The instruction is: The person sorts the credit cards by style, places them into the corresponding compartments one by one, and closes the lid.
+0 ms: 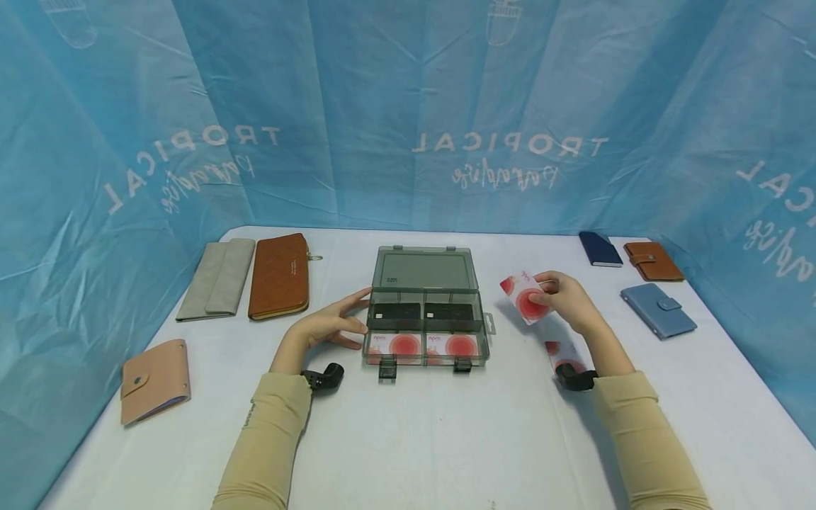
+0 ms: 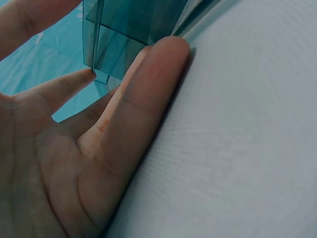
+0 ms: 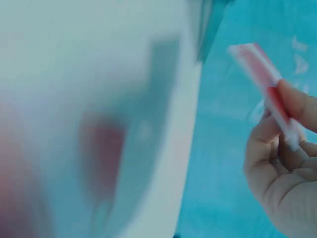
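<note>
A translucent grey-green compartment box [image 1: 421, 327] lies with its lid [image 1: 423, 270] raised back. Two black card-like items [image 1: 397, 312] fill its rear compartments, and two red-and-white cards [image 1: 403, 345] fill the front ones. My left hand [image 1: 326, 324] has its fingers spread against the box's left side; in the left wrist view the fingertips meet the clear wall [image 2: 111, 44]. Right of the box, my right hand [image 1: 567, 301] pinches a red-and-white card [image 1: 524, 296] above the table. That card [image 3: 260, 72] shows blurred and nearly edge-on in the right wrist view.
Another red-and-white card [image 1: 556, 350] lies under my right wrist. To the left are a pink wallet [image 1: 156, 379], a grey wallet [image 1: 218, 278] and a brown wallet [image 1: 279, 276]. Navy [image 1: 599, 249], brown [image 1: 653, 261] and blue [image 1: 659, 310] holders lie at the right.
</note>
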The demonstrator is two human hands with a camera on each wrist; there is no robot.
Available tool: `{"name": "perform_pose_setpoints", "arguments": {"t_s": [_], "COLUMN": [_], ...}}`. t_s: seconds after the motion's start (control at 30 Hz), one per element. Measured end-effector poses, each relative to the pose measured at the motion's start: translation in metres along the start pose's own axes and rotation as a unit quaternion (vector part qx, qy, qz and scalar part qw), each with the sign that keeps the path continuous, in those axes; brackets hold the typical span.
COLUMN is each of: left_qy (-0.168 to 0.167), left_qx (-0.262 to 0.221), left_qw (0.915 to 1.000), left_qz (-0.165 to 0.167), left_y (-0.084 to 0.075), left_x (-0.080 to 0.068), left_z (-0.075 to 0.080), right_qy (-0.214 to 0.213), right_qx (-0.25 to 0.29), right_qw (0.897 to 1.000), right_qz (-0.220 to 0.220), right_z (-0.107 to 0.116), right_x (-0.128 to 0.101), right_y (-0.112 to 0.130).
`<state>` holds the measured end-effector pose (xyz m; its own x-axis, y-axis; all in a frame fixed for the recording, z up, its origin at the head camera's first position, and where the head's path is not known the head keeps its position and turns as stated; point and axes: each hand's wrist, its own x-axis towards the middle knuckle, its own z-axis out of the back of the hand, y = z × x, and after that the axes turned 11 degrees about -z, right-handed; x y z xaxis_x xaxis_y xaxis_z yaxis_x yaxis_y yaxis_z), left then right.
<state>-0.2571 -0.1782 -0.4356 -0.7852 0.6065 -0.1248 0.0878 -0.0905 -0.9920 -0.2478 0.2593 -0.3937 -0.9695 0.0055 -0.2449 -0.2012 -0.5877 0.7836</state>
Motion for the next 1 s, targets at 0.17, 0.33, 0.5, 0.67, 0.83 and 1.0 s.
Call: {"name": "perform_pose_setpoints", "arguments": {"t_s": [0.17, 0.33, 0.5, 0.67, 0.83, 1.0], "left_qy": [0.000, -0.003, -0.007, -0.011, -0.007, -0.006], "left_qx": [0.000, 0.000, 0.003, 0.005, -0.001, 0.003], "left_qw": [1.0000, 1.0000, 1.0000, 0.9999, 1.0000, 1.0000], "left_qz": [-0.003, -0.003, -0.001, -0.001, -0.003, -0.001], "left_y": [0.000, 0.000, 0.000, 0.001, 0.002, 0.001], "left_x": [0.000, 0.000, 0.001, 0.001, 0.002, 0.001], "left_z": [0.001, -0.001, -0.001, -0.001, -0.001, 0.000], "right_qy": [0.011, 0.044, 0.081, 0.107, 0.089, 0.053], "right_qx": [0.043, 0.046, -0.025, -0.093, -0.119, -0.133], "right_qw": [0.998, 0.995, 0.987, 0.978, 0.977, 0.975], "right_qz": [0.043, 0.077, 0.133, 0.153, 0.153, 0.169], "right_z": [-0.025, -0.054, -0.080, -0.111, -0.138, -0.153], "right_x": [-0.009, -0.022, -0.031, -0.040, -0.044, -0.043], "right_y": [0.029, 0.057, 0.075, 0.083, 0.083, 0.081]}}
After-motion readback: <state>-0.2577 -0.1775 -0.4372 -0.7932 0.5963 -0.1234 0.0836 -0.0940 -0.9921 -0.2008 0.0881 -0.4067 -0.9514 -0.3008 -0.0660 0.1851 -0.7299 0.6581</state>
